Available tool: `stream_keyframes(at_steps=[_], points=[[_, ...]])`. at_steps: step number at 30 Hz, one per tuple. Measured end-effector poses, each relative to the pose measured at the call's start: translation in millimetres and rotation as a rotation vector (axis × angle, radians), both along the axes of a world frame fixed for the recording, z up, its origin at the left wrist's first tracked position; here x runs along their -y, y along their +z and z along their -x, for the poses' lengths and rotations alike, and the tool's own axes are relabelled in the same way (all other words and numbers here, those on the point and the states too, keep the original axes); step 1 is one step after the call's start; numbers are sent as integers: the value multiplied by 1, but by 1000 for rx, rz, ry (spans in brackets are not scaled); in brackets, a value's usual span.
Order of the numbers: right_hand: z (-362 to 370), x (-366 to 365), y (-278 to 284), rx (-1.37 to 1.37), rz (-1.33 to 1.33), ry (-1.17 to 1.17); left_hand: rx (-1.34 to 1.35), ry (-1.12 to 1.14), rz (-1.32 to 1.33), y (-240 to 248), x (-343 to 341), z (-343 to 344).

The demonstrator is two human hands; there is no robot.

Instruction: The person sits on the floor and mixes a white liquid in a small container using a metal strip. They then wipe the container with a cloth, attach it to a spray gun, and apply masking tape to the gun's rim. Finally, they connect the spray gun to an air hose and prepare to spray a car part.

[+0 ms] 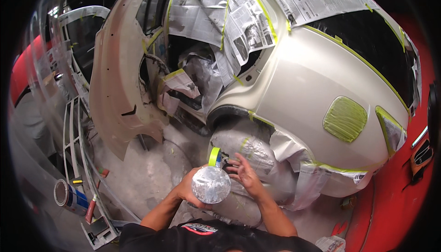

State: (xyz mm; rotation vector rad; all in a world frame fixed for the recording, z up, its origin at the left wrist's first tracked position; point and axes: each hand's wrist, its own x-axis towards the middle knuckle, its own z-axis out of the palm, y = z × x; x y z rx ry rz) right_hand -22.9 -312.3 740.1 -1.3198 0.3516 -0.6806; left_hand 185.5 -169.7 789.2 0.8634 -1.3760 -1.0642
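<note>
My left hand (187, 188) grips a round silver thing (211, 185) near six o'clock in my view. A bright yellow-green band (214, 156) sits just past it, toward twelve. My right hand (248, 176) is beside the band, fingers spread and a bit bent; I can't tell if they touch. The cream car (303, 73) fills one to three o'clock. A can (71, 198) is at eight.
</note>
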Motion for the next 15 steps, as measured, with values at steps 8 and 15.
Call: stream_keyframes(at_steps=[8,15], points=[[-43,-16,-18,116,-391,8,-94,-38,-39,-69,6,-6],[-27,20,-14,323,-199,-247,-223,139,115,-32,5,17]])
